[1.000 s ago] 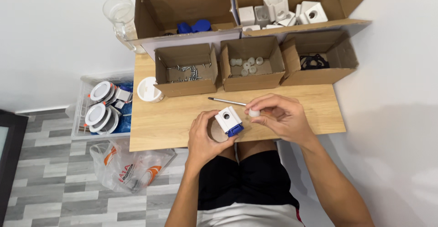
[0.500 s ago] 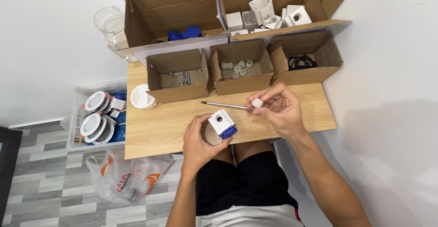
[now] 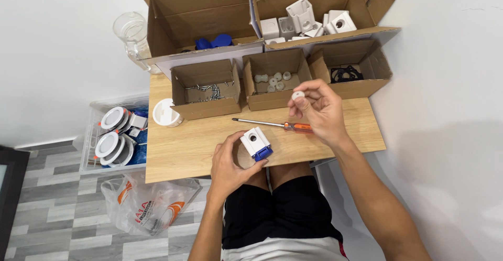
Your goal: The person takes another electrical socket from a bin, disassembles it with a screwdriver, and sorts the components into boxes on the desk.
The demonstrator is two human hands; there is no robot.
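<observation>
My left hand (image 3: 230, 164) grips a small white block with a round hole and a blue base (image 3: 255, 143), held just above the near edge of the wooden table (image 3: 183, 151). My right hand (image 3: 319, 109) is raised over the table, pinching a small white round part (image 3: 297, 96) between its fingertips. A screwdriver with an orange handle (image 3: 272, 124) lies flat on the table between the two hands, its handle partly under my right hand.
Three small open cardboard boxes stand at the table's back: one with screws (image 3: 205, 89), one with white round parts (image 3: 272, 78), one with black rings (image 3: 347, 73). Two bigger boxes behind hold blue pieces (image 3: 212, 42) and white housings (image 3: 309, 22). A white cup (image 3: 166, 112) stands left; a bin of round lamps (image 3: 115, 135) sits on the floor.
My right hand has lifted away from the white block toward the middle box, carrying the small white part. The left hand and block have stayed near the table's front edge.
</observation>
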